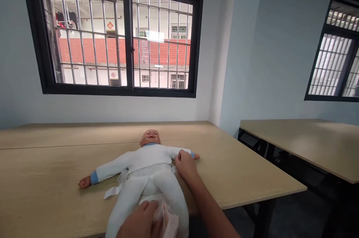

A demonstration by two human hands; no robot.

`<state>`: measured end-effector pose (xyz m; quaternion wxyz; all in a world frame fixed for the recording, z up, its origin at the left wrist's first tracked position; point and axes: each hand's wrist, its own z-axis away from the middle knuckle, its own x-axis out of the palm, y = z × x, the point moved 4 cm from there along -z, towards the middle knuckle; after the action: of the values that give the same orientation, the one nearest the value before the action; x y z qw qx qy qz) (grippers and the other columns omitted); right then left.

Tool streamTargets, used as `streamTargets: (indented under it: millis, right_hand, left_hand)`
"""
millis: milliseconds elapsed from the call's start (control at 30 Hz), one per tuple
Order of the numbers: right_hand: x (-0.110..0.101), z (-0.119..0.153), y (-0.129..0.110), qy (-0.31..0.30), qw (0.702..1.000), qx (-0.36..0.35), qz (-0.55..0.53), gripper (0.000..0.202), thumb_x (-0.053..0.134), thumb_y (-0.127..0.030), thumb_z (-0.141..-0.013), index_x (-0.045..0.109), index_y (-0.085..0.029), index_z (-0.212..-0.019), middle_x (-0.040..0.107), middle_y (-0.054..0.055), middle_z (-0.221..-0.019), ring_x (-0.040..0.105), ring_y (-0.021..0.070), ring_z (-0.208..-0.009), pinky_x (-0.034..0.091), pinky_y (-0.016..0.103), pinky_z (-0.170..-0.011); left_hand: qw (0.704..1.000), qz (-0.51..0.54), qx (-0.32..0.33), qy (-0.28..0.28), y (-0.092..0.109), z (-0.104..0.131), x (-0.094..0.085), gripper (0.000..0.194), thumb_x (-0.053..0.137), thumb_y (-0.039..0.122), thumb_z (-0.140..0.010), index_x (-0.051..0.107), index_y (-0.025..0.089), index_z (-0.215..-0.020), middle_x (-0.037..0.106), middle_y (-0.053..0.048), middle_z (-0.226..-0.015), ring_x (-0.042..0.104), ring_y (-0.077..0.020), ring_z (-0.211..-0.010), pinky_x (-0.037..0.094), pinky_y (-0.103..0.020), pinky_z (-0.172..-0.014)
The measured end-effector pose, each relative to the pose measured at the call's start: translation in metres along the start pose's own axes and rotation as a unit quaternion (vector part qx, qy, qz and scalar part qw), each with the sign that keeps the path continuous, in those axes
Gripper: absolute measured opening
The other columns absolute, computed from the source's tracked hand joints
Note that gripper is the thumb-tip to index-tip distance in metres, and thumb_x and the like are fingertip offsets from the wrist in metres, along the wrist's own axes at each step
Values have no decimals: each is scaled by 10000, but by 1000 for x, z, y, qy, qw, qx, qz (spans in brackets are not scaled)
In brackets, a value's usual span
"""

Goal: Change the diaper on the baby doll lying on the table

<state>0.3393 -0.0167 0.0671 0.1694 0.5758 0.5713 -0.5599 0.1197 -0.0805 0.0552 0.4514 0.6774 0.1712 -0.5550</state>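
Note:
A baby doll (152, 155) in a white suit with blue cuffs lies on its back, head away from me, arms spread. Under its hips is a white diaper (171, 222), its front part bunched between the legs. One diaper tab (113, 192) sticks out flat on the left. My left hand (141, 220) is closed on the diaper's front between the doll's legs, the fingertips partly hidden. Beside the doll's waist on the right, my right hand (186, 164) is closed at the diaper's side edge, just below the doll's sleeve. Its fingertips are partly covered by the hand.
The doll lies on a light wooden table (238, 170), close to its front edge. A second table (308, 141) stands to the right, with a gap between them. Behind the table rise a pale wall (246, 62) and a barred window (127, 43).

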Motion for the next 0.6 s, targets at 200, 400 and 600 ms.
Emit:
streamTargets:
  millis: [200,400,600]
  right_hand:
    - [-27,67,-63,-83,953,-235,-172,497,732,-391,-742,601,-238,-1197,584,75,-1215,546,237,-1120,429,320,-940]
    - [-14,72,-82,-122,969,-214,23,653,639,-205,-731,505,-276,-1365,508,141,-1320,541,320,-1130,449,434,-901]
    - [-12,44,-93,-120,960,-249,55,507,598,-261,-809,593,-281,-1316,631,95,-1220,613,259,-999,449,375,-868]
  left_hand:
    - [997,-69,33,24,0,-4,17,508,540,101,-737,681,182,-1218,639,-151,-1295,572,-328,-1184,417,-468,-1043]
    - [994,-52,31,92,11,10,11,489,412,42,-780,676,141,-1179,639,-148,-1262,561,-300,-1187,409,-466,-1041]
    - [997,10,60,55,5,26,37,320,550,75,-773,731,178,-1016,706,-121,-1101,630,-313,-1082,462,-460,-969]
